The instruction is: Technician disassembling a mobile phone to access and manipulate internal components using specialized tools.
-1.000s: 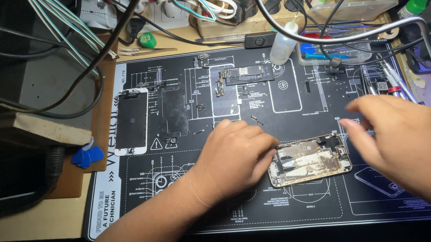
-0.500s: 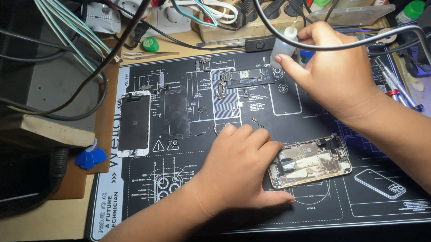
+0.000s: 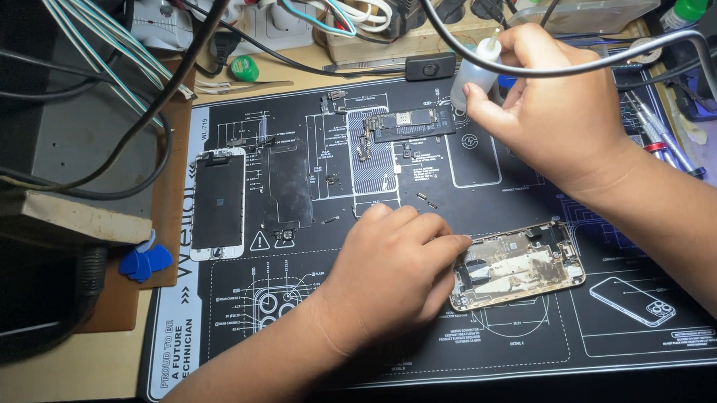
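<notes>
1. The left hand rests on the black repair mat, knuckles up. Its fingers are curled and pressed together, tips touching the left short edge of the opened phone chassis. They steady it rather than pinch it.

2. The chassis lies flat on the mat, just right of the left hand, open side up. Its long axis runs left to right with a slight rise toward the right end.

3. The right hand is raised over the far part of the mat, well apart from the chassis. Its fingers are closed around a small white squeeze bottle, thumb on the near side.

4. The bottle is tilted, its nozzle up and to the right, toward the cables at the back. Which way the tip opening faces cannot be told.

5. Key relation: the chassis lies below and slightly left of the bottle in the view, nearer the person. The left hand is already on it, so it is the nearer hand by far.

6. A logic board lies on the mat just left of the bottle. A white phone screen and a dark metal shield plate lie side by side well to the left.

7. Blue picks sit off the mat's left edge on the counter. Tangled cables hang over the back left.
</notes>
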